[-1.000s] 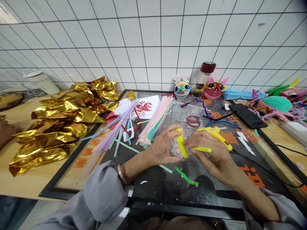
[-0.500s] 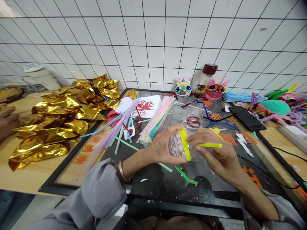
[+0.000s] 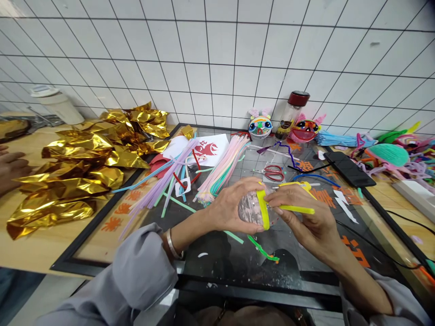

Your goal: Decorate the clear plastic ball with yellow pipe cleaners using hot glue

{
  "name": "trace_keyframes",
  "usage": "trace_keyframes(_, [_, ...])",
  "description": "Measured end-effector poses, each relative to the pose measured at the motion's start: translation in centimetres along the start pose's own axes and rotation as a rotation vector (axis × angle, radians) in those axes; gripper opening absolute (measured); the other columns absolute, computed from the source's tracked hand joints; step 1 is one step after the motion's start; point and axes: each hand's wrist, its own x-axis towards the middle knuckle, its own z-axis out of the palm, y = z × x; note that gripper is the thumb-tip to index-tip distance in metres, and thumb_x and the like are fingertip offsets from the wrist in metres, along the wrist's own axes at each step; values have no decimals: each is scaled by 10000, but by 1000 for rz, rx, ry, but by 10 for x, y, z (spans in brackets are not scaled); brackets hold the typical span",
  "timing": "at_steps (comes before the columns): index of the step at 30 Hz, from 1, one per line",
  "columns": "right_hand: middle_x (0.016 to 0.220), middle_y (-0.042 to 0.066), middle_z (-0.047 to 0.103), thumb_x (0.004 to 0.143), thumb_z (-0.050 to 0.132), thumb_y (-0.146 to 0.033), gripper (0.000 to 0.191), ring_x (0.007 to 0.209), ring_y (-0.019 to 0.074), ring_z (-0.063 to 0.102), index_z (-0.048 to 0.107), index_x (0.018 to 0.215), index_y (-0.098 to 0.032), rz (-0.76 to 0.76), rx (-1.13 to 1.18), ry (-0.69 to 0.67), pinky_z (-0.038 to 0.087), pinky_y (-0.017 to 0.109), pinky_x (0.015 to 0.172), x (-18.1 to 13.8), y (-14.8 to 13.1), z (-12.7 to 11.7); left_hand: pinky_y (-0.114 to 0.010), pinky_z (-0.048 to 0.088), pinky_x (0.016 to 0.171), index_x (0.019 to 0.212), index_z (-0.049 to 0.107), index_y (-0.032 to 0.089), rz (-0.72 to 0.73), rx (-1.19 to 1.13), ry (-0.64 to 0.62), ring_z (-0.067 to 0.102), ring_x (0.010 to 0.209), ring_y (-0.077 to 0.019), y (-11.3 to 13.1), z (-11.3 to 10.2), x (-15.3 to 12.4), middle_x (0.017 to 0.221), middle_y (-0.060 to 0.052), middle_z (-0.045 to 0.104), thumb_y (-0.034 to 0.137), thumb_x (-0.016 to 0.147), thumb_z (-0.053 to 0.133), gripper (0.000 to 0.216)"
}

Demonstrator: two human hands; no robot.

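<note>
My left hand (image 3: 228, 204) is wrapped round a rounded, see-through shell (image 3: 250, 209) streaked with pale pink. A yellow pipe cleaner (image 3: 264, 209) runs as a band across the shell. Against the band's right side, my right hand (image 3: 303, 215) pinches the yellow strip, whose straight end sticks out past the fingers to the right. The exact spot between those fingertips is partly hidden. Below the shell, a bent green pipe cleaner (image 3: 263, 249) lies on the dark mat. Red-handled scissors (image 3: 273, 172) rest behind the hands.
Bundles of pastel pipe cleaners (image 3: 222, 170) and crumpled gold foil (image 3: 78, 176) lie leftward. Two decorated animal heads (image 3: 260, 125) stand by a jar (image 3: 288, 117) at the wall. A black phone (image 3: 350, 168) lies right. Another person's hand (image 3: 12, 170) shows at far left.
Both hands stay in nearly the same place on the shell and yellow strip. The view has shifted slightly, and the shell looks turned a little.
</note>
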Motion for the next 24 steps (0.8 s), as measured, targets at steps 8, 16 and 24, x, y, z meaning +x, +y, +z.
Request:
trace_keyframes(8, [1016,62,735,881,580,-95,222,972,195,648,669,1040,-221,14,-14,-49,493,377,896,-1,0,-2,-478,500,1030,1291,459,208,10,12,-34,567,1250,-308,-3,0,-2,1303,-171,552,416,660,829,760])
trace_keyframes(16, [961,43,729,857,608,-77,213,943,181,659,673,1013,-207,-27,-8,-38,501,354,891,1,-1,-1,-475,501,1014,1314,370,230,-39,-28,-24,573,1234,-313,-2,0,-1,1297,-154,549,409,625,843,855])
trace_keyframes(24, [951,31,741,849,616,-91,217,921,186,671,677,1008,-224,-30,-17,-36,509,363,889,0,-1,-3,-461,500,1012,1294,385,225,-43,-26,-40,576,1229,-307,0,-1,-1,1312,-163,544,394,617,851,840])
